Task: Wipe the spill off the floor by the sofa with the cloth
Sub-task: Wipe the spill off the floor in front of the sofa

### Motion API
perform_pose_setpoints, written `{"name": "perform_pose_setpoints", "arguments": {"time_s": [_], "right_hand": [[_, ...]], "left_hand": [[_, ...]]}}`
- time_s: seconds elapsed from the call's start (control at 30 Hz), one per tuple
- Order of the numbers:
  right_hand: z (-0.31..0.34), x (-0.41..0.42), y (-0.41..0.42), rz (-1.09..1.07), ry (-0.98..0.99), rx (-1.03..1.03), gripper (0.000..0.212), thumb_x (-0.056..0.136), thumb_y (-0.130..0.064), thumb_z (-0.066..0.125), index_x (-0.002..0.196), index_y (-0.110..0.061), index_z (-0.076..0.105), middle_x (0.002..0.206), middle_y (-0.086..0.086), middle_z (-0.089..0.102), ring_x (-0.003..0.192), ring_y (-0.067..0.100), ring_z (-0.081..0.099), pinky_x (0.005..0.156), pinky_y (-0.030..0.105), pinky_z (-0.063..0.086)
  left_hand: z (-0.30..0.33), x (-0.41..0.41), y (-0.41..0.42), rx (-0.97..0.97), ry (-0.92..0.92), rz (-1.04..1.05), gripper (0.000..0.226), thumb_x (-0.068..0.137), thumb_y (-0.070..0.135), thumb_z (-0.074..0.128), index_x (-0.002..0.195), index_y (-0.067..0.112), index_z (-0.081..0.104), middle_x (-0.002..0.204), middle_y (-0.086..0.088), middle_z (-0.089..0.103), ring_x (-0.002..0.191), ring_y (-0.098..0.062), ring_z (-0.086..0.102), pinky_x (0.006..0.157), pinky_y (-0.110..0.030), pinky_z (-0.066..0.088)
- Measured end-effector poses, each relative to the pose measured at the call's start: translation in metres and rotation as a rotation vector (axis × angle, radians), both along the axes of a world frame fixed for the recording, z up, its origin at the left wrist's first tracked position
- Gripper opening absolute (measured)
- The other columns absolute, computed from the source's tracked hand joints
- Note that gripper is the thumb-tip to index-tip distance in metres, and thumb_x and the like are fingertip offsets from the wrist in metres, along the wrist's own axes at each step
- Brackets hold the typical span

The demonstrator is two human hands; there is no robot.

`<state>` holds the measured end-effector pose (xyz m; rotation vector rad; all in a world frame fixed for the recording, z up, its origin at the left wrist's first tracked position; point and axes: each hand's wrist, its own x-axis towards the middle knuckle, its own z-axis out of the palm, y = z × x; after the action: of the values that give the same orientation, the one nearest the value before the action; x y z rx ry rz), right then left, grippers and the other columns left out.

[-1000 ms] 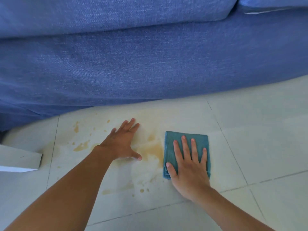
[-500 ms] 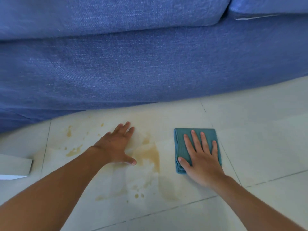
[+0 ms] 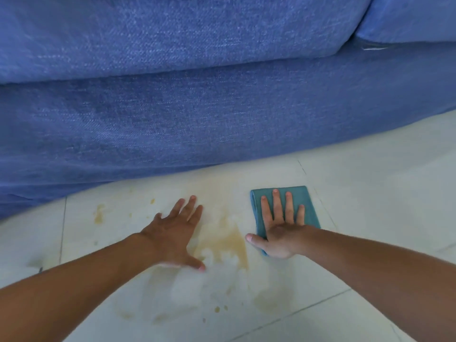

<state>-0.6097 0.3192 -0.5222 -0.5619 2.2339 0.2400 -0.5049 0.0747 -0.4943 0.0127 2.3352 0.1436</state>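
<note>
A yellowish-brown spill (image 3: 228, 240) is smeared over the pale floor tiles, with drops to the left (image 3: 99, 213) and below (image 3: 217, 309). The folded teal cloth (image 3: 309, 208) lies flat on the floor just right of the main stain. My right hand (image 3: 281, 228) presses flat on the cloth with fingers spread, covering its lower middle. My left hand (image 3: 177, 230) rests flat on the bare floor left of the stain, fingers apart, holding nothing.
The blue sofa (image 3: 197, 107) fills the upper half of the view, its base meeting the floor just beyond my fingertips. Tile joints (image 3: 303, 306) run across the floor to the right and in front.
My right hand has slid the cloth to the right and a little away from me, off the main stain. The left hand stays planted. A white object at the left edge is out of view now.
</note>
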Motion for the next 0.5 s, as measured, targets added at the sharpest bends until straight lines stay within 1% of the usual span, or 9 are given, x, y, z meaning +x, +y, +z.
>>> {"name": "perform_pose_setpoints", "arguments": {"time_s": [0.07,0.13,0.2,0.27,0.33,0.37,0.4,0.43,0.5], "right_hand": [[-0.012,0.009,0.007,-0.042,0.109,-0.147,0.087,0.093,-0.075,0.01,0.151,-0.028,-0.034,0.153,0.004,-0.051,0.141,0.035,-0.046,0.117,0.062,-0.021],[-0.018,0.021,0.022,-0.084,0.215,-0.265,0.077,0.086,-0.073,-0.012,0.152,-0.036,-0.028,0.161,-0.004,-0.039,0.148,0.024,-0.038,0.121,0.053,-0.019],[-0.019,0.045,0.036,-0.13,0.297,-0.294,0.071,0.083,-0.068,-0.025,0.148,-0.042,-0.031,0.164,-0.01,-0.032,0.151,0.019,-0.031,0.123,0.047,-0.016],[-0.019,0.078,0.048,-0.14,0.35,-0.257,0.067,0.087,-0.061,-0.017,0.15,-0.042,-0.03,0.166,-0.01,-0.027,0.154,0.02,-0.022,0.124,0.046,-0.005],[-0.017,0.088,0.056,-0.12,0.393,-0.263,0.069,0.092,-0.061,0.0,0.157,-0.044,-0.011,0.17,-0.009,-0.009,0.155,0.023,-0.004,0.121,0.048,0.011],[-0.016,0.082,0.058,-0.119,0.414,-0.273,0.068,0.094,-0.063,0.007,0.159,-0.044,-0.001,0.17,-0.009,0.002,0.153,0.024,0.005,0.12,0.048,0.014],[-0.016,0.071,0.057,-0.113,0.446,-0.286,0.068,0.095,-0.064,0.012,0.159,-0.042,0.007,0.169,-0.009,0.009,0.152,0.025,0.011,0.12,0.049,0.014],[-0.019,0.06,0.054,-0.097,0.475,-0.282,0.069,0.096,-0.064,0.014,0.16,-0.039,0.009,0.169,-0.008,0.011,0.153,0.028,0.011,0.121,0.05,0.012],[-0.026,0.051,0.042,-0.122,0.493,-0.264,0.071,0.097,-0.063,0.011,0.162,-0.033,0.003,0.172,-0.005,0.001,0.157,0.029,0.0,0.125,0.052,0.004]], "left_hand": [[-0.007,0.005,-0.002,0.023,0.027,0.037,0.142,0.059,0.093,0.056,0.153,0.026,-0.028,0.153,0.006,-0.047,0.146,-0.018,-0.035,0.123,-0.057,0.001],[-0.013,0.009,-0.002,0.053,0.063,0.073,0.144,0.055,0.096,0.053,0.153,0.028,-0.028,0.152,0.009,-0.048,0.144,-0.017,-0.037,0.122,-0.058,-0.003],[-0.021,0.013,0.001,0.088,0.105,0.124,0.145,0.053,0.098,0.051,0.154,0.029,-0.026,0.152,0.01,-0.048,0.143,-0.016,-0.039,0.12,-0.06,-0.007],[-0.026,0.014,0.005,0.106,0.113,0.153,0.147,0.051,0.097,0.052,0.154,0.028,-0.027,0.151,0.009,-0.049,0.142,-0.017,-0.042,0.118,-0.062,-0.012],[-0.028,0.013,0.008,0.097,0.105,0.161,0.149,0.051,0.096,0.056,0.153,0.026,-0.029,0.149,0.007,-0.052,0.14,-0.02,-0.044,0.116,-0.064,-0.015],[-0.028,0.013,0.009,0.101,0.096,0.155,0.15,0.052,0.094,0.058,0.152,0.026,-0.03,0.148,0.006,-0.053,0.139,-0.021,-0.045,0.115,-0.065,-0.015],[-0.028,0.013,0.01,0.108,0.092,0.152,0.15,0.052,0.092,0.06,0.152,0.026,-0.031,0.148,0.006,-0.053,0.139,-0.021,-0.045,0.115,-0.065,-0.016],[-0.028,0.013,0.009,0.112,0.091,0.152,0.151,0.053,0.09,0.064,0.151,0.026,-0.032,0.147,0.005,-0.054,0.138,-0.021,-0.046,0.115,-0.065,-0.016],[-0.027,0.014,0.006,0.108,0.08,0.135,0.154,0.053,0.082,0.073,0.15,0.026,-0.034,0.147,0.006,-0.054,0.138,-0.02,-0.047,0.115,-0.065,-0.016]]}}
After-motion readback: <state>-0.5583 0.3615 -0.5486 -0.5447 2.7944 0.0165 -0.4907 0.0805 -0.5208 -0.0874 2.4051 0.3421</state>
